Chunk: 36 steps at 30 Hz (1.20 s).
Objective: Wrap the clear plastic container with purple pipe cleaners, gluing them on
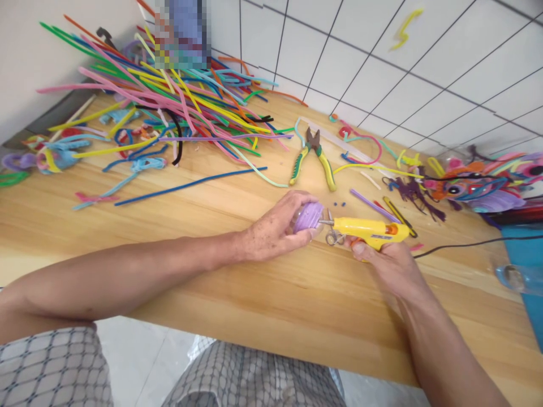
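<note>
My left hand (282, 229) is closed around a small clear rounded piece wrapped with purple pipe cleaner (309, 217). In my right hand (382, 257) is a yellow hot glue gun (360, 228), gripped by its handle. The gun's metal nozzle points left and meets, or nearly meets, the right side of the purple piece; I cannot tell whether they touch. Small scissors (333, 236) lie on the table just under the nozzle, partly hidden. Beyond my left hand lie pliers (313, 155) with yellow-green handles, jaws pointing away.
A large heap of coloured pipe cleaners (169, 96) covers the back left of the wooden table (237, 299). Finished-looking colourful figures (479, 181) stand at the right. The gun's black cord (475, 243) runs right, past a blue mat (521, 249). White tiled wall (360, 62) bounds the back.
</note>
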Tool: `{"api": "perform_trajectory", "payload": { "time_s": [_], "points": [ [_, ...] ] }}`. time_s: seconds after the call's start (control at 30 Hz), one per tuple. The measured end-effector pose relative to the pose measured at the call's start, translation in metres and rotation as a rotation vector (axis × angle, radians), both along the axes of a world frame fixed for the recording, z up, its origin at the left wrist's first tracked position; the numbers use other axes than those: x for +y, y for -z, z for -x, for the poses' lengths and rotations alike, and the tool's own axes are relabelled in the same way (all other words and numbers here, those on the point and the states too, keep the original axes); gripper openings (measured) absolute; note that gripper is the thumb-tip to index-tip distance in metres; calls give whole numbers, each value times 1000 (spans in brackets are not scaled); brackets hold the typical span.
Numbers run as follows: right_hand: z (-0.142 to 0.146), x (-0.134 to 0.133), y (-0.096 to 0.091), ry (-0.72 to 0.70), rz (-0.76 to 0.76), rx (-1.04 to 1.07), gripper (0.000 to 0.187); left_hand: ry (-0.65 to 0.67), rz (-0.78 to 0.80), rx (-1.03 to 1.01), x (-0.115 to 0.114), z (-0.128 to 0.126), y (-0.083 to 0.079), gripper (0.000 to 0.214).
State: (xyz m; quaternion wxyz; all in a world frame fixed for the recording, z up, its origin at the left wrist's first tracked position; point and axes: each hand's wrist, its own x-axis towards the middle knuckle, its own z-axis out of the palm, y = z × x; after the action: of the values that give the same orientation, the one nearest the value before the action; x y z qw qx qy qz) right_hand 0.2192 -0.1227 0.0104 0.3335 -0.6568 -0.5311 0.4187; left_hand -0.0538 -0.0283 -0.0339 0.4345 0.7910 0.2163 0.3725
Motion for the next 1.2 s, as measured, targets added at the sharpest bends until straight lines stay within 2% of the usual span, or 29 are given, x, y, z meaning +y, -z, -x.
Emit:
{"api": "perform_trajectory", "payload": {
  "time_s": [0.4, 0.8, 1.2],
  "points": [
    [-1, -3, 3, 24, 62, 6, 33, 8, -26, -28, 1, 0, 2, 47],
    [-1, -3, 7, 48, 89, -13, 34, -2, -48, -37, 1, 1, 4, 46],
    [5, -4, 2, 75, 69, 0, 33, 0, -70, -31, 1, 1, 2, 45]
  ]
}}
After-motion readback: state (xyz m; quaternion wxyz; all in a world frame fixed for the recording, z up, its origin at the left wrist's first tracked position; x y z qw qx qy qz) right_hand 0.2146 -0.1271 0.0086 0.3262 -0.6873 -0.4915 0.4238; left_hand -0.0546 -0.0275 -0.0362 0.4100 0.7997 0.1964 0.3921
